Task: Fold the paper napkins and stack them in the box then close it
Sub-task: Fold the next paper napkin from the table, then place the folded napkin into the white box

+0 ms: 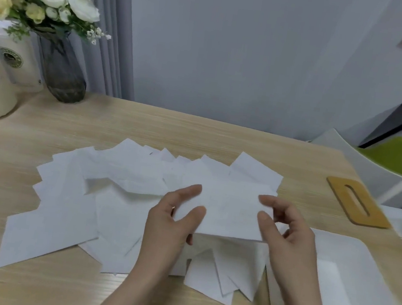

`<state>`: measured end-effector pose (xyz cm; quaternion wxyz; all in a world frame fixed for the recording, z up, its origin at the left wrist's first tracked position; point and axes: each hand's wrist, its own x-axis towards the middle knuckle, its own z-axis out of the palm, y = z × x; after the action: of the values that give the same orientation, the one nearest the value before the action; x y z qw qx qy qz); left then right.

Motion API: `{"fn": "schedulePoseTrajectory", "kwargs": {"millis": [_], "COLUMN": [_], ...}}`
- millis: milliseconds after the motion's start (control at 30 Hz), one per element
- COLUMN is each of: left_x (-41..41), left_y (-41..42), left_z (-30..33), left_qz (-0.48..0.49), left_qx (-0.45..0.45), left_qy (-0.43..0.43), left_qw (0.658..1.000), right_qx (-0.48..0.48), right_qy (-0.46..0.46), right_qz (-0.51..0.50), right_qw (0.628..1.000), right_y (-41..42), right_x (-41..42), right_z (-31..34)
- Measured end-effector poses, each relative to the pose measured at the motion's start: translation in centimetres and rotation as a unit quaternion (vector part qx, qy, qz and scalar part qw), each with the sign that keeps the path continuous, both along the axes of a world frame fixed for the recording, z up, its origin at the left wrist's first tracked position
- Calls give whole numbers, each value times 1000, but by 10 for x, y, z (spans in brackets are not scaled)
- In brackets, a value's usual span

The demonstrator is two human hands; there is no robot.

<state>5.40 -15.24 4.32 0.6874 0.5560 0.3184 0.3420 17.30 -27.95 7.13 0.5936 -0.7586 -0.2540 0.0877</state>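
Both hands pinch one folded napkin (227, 212) by its side edges, left hand (171, 222) and right hand (284, 232), lifted above the loose napkin pile (88, 203) on the desk (197, 133). The white box (363, 278) sits right, its wooden lid (358, 202) farther back.

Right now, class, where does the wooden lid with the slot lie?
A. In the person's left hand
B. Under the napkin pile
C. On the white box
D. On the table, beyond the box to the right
D: the wooden lid lies flat on the table, apart from the white box and beyond it.
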Motion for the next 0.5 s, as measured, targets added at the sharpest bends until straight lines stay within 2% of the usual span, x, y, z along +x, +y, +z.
{"fn": "schedulePoseTrajectory", "kwargs": {"millis": [200,500], "left_x": [30,68], "left_y": [-45,-107], "left_z": [11,6], "left_qz": [-84,-125], "left_qx": [11,20], "left_qy": [27,34], "left_qw": [996,991], "right_qx": [-11,-62], "right_qy": [11,3], "right_qz": [-54,-121], "right_qw": [998,991], "right_y": [-55,-121], "right_x": [25,50], "right_z": [5,5]}}
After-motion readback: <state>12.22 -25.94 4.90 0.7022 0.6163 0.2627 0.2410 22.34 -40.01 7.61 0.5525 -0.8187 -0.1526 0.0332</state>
